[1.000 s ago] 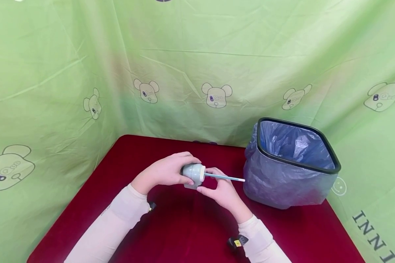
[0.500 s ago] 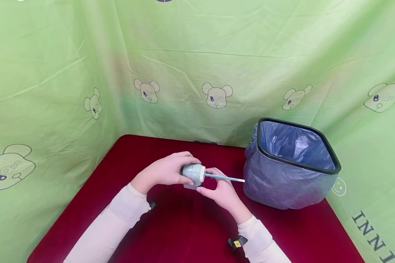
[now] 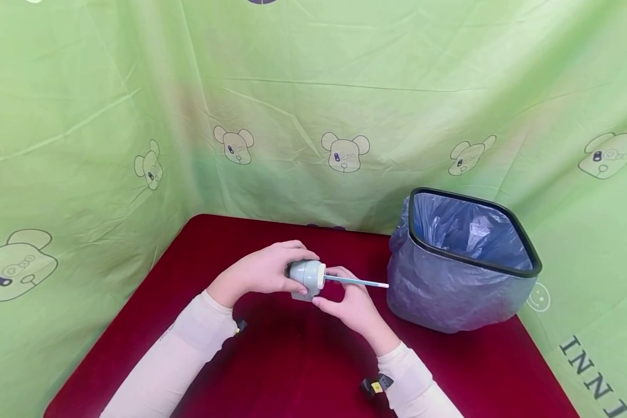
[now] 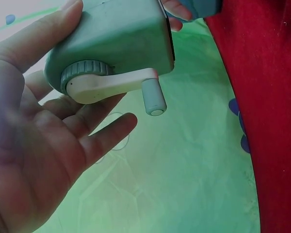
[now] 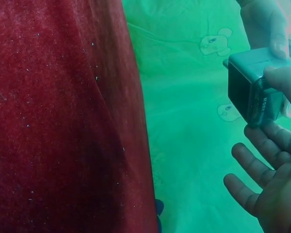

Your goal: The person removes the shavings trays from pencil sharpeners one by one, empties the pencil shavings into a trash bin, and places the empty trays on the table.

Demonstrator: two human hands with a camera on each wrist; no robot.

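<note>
A grey-green hand-crank pencil sharpener [image 3: 307, 280] is held above the table between both hands. My left hand [image 3: 269, 270] grips its body from the left. My right hand [image 3: 359, 305] pinches its near right side, thumb and fingertips on the casing in the right wrist view. From the white front ring a light-blue pencil [image 3: 357, 283] sticks out to the right, its pale end overlapping the bin's edge in the head view. In the left wrist view the cream crank arm [image 4: 109, 87] and its grey knob [image 4: 154, 97] show on the back, with no fingers on them.
A bin [image 3: 507, 273] with a black rim and a bluish plastic liner stands on the right of the table. Dark red cloth [image 3: 292, 371] covers the tabletop. Green curtains [image 3: 292, 104] printed with bear heads hang behind and at both sides.
</note>
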